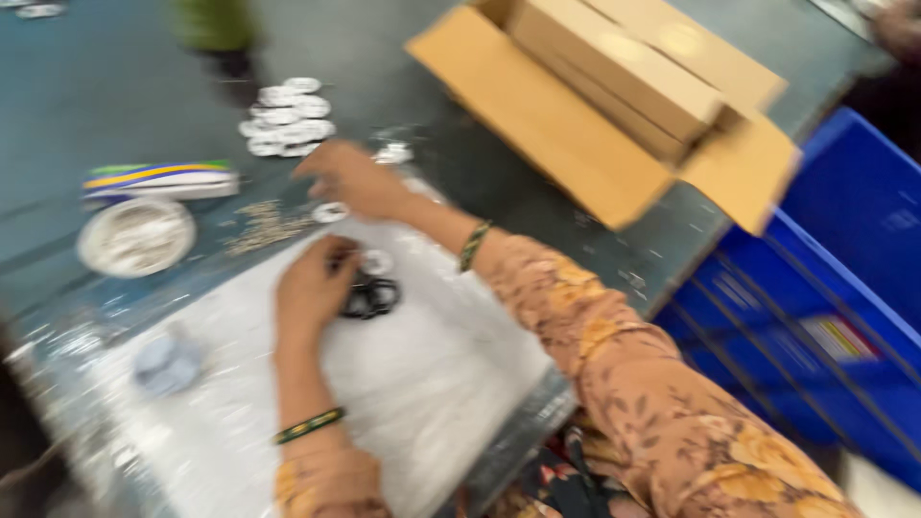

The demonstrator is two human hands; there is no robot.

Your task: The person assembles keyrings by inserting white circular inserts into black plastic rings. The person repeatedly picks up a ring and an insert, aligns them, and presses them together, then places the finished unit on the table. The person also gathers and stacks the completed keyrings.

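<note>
While the frame is motion-blurred, the main items read clearly enough. Left hand (315, 283) rests on a white plastic sheet (422, 384) near frame centre, fingers curled at a small cluster of black rings (372, 297); whether the fingers actually pinch a ring cannot be told. The rings look dark, glossy and looped, overlapping one another, with a small pale disc (376, 260) just beside them at 12 o'clock. Right hand (353, 179) reaches further out, at 12 o'clock from the left hand, palm down, fingers spread loosely over the table; its grip state cannot be told, and nothing is visibly held. A second pale disc (330, 212) lies just beside it at 7 o'clock. The hands are apart.

Surroundings: a heap of white round caps (286, 118) sits at 11 o'clock from the right hand. A round white bowl (136, 236) lies at 9 o'clock from the left hand, a striped flat pack (158, 179) just beyond it. An open cardboard box (614, 105) occupies the 2 o'clock sector, well apart from both hands. A blue crate (844, 288) stands off the table edge at 3 o'clock.

Open room: bare sheet lies toward 5 and 6 o'clock of the rings; the table edge (518, 436) runs diagonally near the right forearm.
</note>
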